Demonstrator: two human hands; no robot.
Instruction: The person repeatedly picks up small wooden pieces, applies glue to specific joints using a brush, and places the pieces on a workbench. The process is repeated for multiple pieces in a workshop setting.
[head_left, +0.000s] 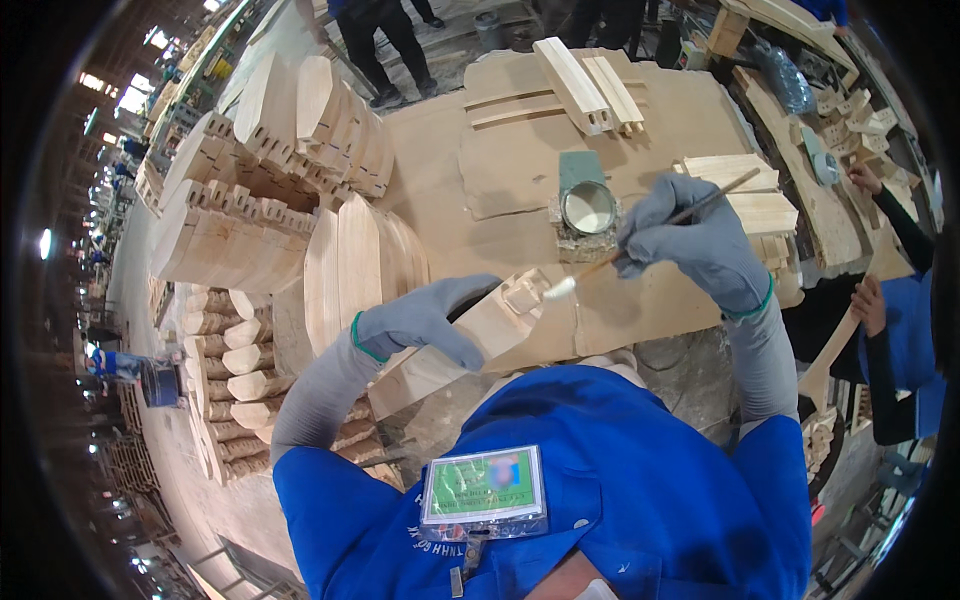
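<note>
My left hand (428, 318), in a grey glove, is closed around a pale wooden board (487, 325) with a tenon at its far end. A thin wooden stick (715, 195), its lower tip coated in white glue, is pinched in my gloved right hand (690, 238). That white tip is right beside the tenon; whether they touch I cannot tell. Beyond them, a round can of white glue (588, 207) sits at the table's middle, next to a green piece (579, 165).
Tall stacks of shaped wooden boards (345, 130) stand at the left. Wooden bars (580, 88) lie on the cardboard-covered table (430, 150), with more slats (755, 190) to the right. A co-worker's hand (868, 305) holds a wooden piece at the far right.
</note>
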